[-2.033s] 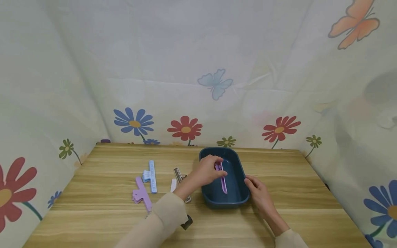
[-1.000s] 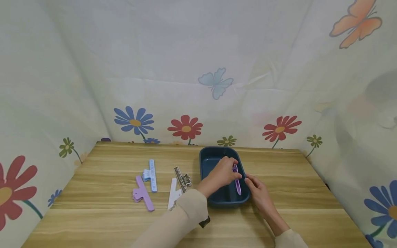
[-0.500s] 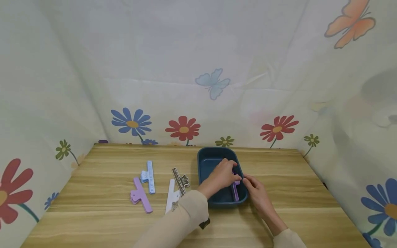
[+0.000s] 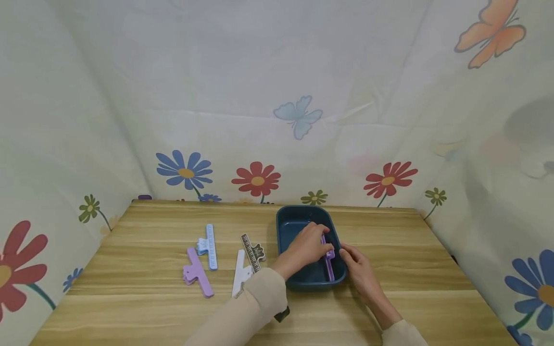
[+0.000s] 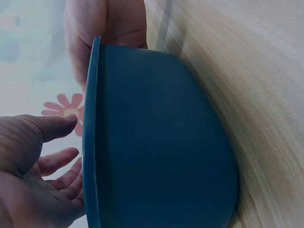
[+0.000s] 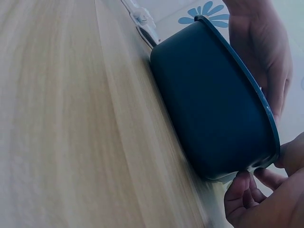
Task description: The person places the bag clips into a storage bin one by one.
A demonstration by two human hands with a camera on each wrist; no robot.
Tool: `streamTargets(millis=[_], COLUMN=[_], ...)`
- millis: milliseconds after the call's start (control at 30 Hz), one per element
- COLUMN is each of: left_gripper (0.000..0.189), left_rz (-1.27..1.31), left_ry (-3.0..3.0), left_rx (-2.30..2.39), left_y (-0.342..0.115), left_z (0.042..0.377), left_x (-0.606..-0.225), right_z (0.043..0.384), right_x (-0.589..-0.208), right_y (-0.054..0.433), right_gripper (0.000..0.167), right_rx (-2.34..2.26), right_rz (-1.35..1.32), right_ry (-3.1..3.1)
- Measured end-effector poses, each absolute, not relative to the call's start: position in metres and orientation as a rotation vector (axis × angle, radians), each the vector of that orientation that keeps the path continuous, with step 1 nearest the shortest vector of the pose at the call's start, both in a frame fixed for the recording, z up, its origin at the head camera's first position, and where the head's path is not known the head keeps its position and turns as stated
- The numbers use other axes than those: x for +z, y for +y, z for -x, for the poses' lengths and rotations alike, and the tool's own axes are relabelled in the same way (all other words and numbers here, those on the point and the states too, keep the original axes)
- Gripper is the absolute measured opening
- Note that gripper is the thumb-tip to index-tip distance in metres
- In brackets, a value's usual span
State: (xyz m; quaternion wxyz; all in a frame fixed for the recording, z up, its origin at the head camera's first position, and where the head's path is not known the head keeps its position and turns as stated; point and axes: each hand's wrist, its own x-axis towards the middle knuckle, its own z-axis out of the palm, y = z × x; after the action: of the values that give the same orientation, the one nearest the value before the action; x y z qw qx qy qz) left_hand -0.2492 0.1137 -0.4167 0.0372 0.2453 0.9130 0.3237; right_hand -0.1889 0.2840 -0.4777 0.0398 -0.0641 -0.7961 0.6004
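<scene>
Down inside the dark blue bin, against its right-hand wall, lies a purple clip, long bar running from far end to near, and right above it we have the left hand, reaching over from the left: thumb and fingers parted, thumb tip free above the rim, nothing visibly pinched between them, though some fingertips are hidden behind the wall. Over on the near right side the right hand has the rim, fingers curled against the outer wall, steadying things by the look of it. So the score as it stands: one clip in the bin, lying low and, I'd judge, all but released. Out on the wooden table, four more, no hand on any of them! Nearest the bin, a black-and-white clip; just beside it a white clip, its lower end tucked behind the left sleeve; farther left, a pale blue clip and, near it, a lilac clip lying aslant. One in, four out, then, with the flowered backdrop behind it all.
</scene>
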Motion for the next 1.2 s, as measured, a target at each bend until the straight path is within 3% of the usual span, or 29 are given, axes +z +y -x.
streamTargets(millis=[1200], left_gripper=[0.044], left_rz=[-0.702], left_ry=[2.758], left_rx=[1.261], left_y=[0.027], left_z=[0.24], left_x=[-0.404], right_z=[0.187], right_x=[-0.475], right_y=[0.281], right_gripper=[0.048], right_rx=[1.823], right_rz=[0.237], right_ry=[-2.454])
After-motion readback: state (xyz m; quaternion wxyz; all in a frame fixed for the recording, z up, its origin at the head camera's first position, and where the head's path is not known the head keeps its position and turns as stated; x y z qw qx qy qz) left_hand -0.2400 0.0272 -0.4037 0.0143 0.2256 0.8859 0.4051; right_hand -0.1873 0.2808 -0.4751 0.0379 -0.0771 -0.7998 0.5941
